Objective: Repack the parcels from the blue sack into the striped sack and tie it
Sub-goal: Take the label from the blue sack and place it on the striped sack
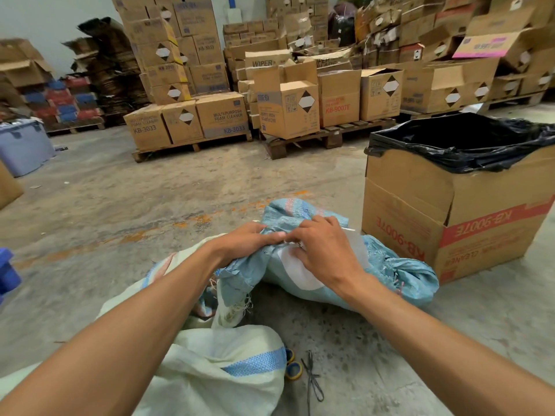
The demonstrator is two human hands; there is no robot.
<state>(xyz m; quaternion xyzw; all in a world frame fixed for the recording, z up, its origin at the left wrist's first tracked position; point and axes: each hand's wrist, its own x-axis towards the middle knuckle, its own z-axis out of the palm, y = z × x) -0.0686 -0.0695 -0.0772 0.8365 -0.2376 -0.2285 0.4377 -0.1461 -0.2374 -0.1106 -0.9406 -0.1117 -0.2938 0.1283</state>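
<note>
Both hands meet at the gathered neck of the blue sack (330, 283), which lies on the concrete floor (150, 190). The left hand (243, 240) grips a bunch of the woven cloth, its fingers curled into the fabric and their tips touching those of the right hand (321, 250), whose fingers bend down and pinch at the same spot, where pale threads show. Just under the right fingers a white patch covers part of the sack, and the sack's crumpled mouth rises just beyond the fingertips. Below the left wrist and forearm lies the striped sack (216, 364), cream with a blue band, slack and touching the blue one at a frayed edge. Near the striped sack, on the near side of the right forearm, a dark cord (312, 376) and a yellow-and-blue roll (293, 370) rest on the floor. Right of the right hand, just beside the blue sack, stands a cardboard box (420, 205) lined with a black bag (468, 145). Well beyond the fingers, stacked cartons (222, 115) sit on wooden pallets (330, 136).
</note>
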